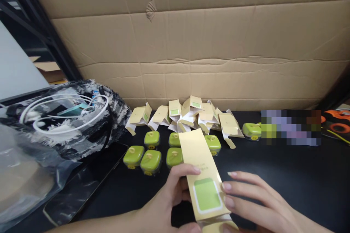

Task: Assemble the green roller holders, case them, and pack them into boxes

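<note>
A tall, pale yellow cardboard box with a green square printed on its front is between my hands, tilted, its near-end flap standing out. My left hand is closed around its left side, index finger across the front. My right hand presses fingertips on the right edge, and its thumb is at the near flap. Whether anything is inside the box cannot be seen. Beyond it, several small green-lidded containers with clear bases stand on the black table; the box partly covers some.
Several opened boxes lie piled against a large cardboard sheet. At left are a fluffy black-and-white basket with a white cable, a dark glossy panel and a clear plastic bag. Orange-handled tools lie at right.
</note>
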Motion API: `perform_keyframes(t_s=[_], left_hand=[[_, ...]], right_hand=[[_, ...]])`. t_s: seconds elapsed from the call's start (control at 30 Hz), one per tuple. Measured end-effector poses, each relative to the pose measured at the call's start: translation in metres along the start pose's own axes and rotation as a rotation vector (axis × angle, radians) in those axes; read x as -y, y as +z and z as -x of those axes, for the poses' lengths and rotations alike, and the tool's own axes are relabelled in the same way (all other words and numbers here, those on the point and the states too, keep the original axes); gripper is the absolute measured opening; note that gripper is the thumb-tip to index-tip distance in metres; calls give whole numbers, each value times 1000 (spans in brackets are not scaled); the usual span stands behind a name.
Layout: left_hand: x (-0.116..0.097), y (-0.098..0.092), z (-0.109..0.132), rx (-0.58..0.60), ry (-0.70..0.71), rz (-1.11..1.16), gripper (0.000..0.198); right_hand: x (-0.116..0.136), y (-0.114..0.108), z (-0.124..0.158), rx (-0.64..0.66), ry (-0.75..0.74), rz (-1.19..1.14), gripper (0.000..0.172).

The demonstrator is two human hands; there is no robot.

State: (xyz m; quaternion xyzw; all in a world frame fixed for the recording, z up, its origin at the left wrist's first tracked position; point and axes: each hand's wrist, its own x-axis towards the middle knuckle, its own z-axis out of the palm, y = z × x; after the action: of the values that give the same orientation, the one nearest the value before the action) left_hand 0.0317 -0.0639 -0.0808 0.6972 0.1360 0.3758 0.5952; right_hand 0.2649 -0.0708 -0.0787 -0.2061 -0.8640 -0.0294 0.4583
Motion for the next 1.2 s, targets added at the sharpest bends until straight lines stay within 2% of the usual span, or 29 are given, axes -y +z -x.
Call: perform_keyframes(t_s=[0.23,0.47,0.6,0.8,0.97,1.13,1.2], left_hand=[[7,-2,1,-14,17,-10,68],[20,-3,3,-21,62,-50,69],[17,-1,5,-56,-17,-98,61],[19,3,5,-113,-56,-81,53],[19,2,3,-57,-109,-47,60],[29,-7,5,31,9,-77,55],[37,-11,6,43,-12,-32,67]], right_hand=[[-1,-7,-14,27,-87,79,18],[-3,-16,-20,90,-216,143,18],[-6,-10,-10,54,-169,143,16],[-8,-5,-3,42,-151,65,18],[-8,-3,-5,40,-155,61,27],[-3,4,-13,-39,-151,7,29],[0,0,-18,-39,-178,47,29]])
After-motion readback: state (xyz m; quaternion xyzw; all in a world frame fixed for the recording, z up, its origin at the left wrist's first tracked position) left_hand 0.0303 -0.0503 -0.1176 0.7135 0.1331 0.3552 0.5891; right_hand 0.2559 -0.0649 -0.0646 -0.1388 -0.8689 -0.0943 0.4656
